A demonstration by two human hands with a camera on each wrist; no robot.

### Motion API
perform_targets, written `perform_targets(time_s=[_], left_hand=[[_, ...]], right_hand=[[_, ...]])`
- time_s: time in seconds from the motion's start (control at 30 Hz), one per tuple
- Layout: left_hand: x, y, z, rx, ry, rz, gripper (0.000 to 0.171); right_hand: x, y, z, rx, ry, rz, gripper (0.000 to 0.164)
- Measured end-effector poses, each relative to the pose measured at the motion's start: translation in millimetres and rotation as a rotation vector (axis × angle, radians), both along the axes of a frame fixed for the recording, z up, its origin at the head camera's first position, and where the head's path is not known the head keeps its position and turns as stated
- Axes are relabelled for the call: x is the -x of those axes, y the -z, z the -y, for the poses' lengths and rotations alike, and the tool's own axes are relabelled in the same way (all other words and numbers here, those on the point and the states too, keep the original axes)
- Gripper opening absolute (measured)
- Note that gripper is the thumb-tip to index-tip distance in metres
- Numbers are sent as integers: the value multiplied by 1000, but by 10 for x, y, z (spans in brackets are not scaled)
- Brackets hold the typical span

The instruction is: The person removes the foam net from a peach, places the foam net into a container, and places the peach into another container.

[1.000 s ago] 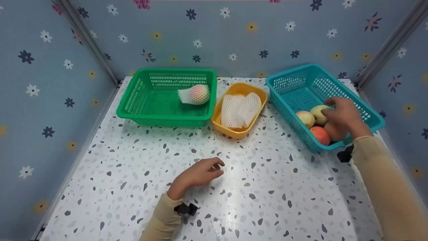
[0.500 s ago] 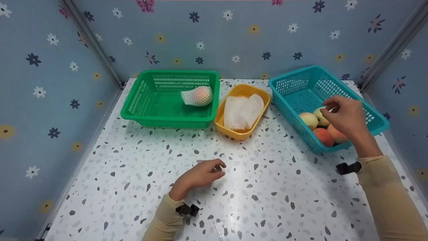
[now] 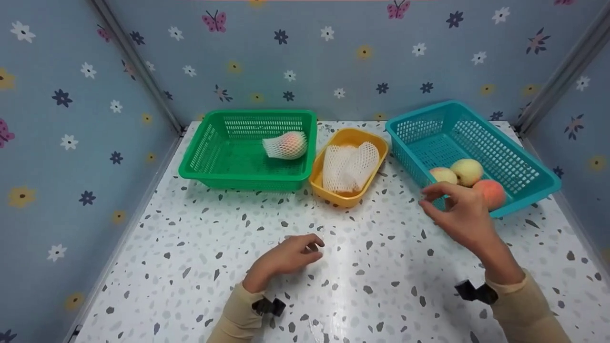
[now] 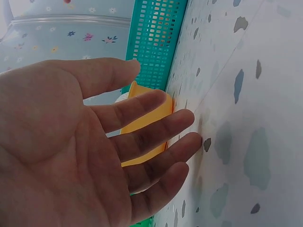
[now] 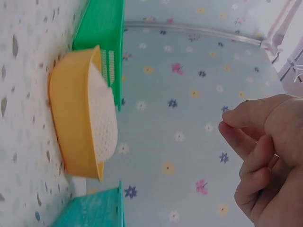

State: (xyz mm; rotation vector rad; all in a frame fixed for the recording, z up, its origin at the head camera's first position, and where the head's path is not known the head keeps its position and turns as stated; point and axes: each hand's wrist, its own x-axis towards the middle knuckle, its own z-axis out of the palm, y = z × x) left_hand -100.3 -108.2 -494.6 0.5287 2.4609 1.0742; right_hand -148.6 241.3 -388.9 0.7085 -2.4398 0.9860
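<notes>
My left hand (image 3: 286, 257) rests low over the table in the head view, fingers loosely bent and nothing held. Its bare palm and spread fingers show in the left wrist view. My right hand (image 3: 462, 214) hovers in front of the teal basket (image 3: 529, 186) and partly hides its near corner. Thumb and forefinger come close together, the other fingers curl loosely, and nothing is between them. Peaches lie in that basket: a pale one (image 3: 467, 171), another pale one (image 3: 442, 175) and a red one (image 3: 490, 194).
A yellow bin (image 3: 338, 199) with white foam net sleeves (image 3: 350, 166) stands in the middle. Left of it, the green basket (image 3: 245, 183) holds a peach in a foam net (image 3: 288, 145). Patterned walls (image 3: 305, 62) enclose the speckled table (image 3: 200, 228) on the back and sides.
My right hand has drawn back out of the teal basket toward the left and nearer to me, carrying nothing. The left hand stays in place; the head view has tilted slightly upward.
</notes>
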Motion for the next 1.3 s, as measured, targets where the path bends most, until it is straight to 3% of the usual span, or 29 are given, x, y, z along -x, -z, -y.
perform_targets(time_s=[0.2, 0.37, 0.53, 0.67, 0.8, 0.93, 1.13, 1.3], left_hand=[[39, -56, 71, -20, 8, 10, 31], [83, -186, 160, -68, 12, -13, 28], [204, -427, 281, -133, -43, -133, 20], [343, -655, 396, -169, -129, -245, 17], [514, -872, 509, -138, -196, -318, 18], [715, -1080, 588, -69, -240, -355, 26], [1057, -1307, 643, 22, -320, -299, 40], [1386, -1380, 642, 20, -442, -128, 47]], right_hand=[[-129, -12, 105, 1, -86, -15, 10], [-261, 77, 143, 2, -135, -29, 14], [-381, 149, 171, -23, -156, -58, 29], [-441, 219, 209, -51, -184, 11, 28], [-481, 306, 249, -84, -224, 107, 23], [-505, 385, 270, -71, -274, 148, 20], [-529, 465, 282, -58, -290, 215, 17], [-529, 514, 295, -60, -303, 255, 16]])
